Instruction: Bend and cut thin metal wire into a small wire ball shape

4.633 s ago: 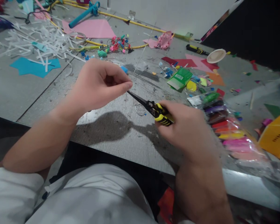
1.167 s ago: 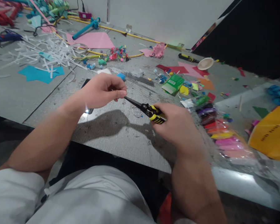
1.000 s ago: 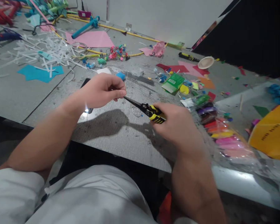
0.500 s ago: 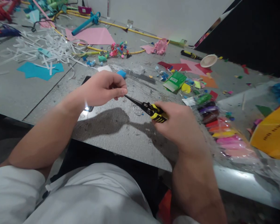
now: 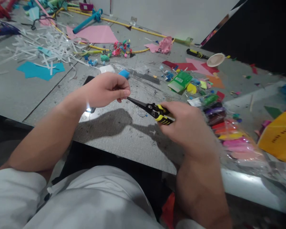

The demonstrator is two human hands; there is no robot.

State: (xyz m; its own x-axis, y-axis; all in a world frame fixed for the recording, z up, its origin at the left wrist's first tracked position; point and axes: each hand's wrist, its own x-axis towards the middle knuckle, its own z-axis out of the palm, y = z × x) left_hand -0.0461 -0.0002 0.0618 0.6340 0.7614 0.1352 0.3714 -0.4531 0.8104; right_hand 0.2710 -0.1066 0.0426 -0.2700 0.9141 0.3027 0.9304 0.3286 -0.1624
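Fine work seems little changed: pliers (image 5: 152,109) are gripped by the right hand (image 5: 187,124), beside closed fingers of the left hand (image 5: 103,90), contents unclear.

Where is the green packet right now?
In the head view, the green packet lies on the table beyond the right hand, just left of the yellow lump.

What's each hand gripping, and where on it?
Right hand: the pliers, by their yellow-and-black handles. Left hand: thumb and finger pinched at the pliers' tip; whatever is between them is too small to tell.
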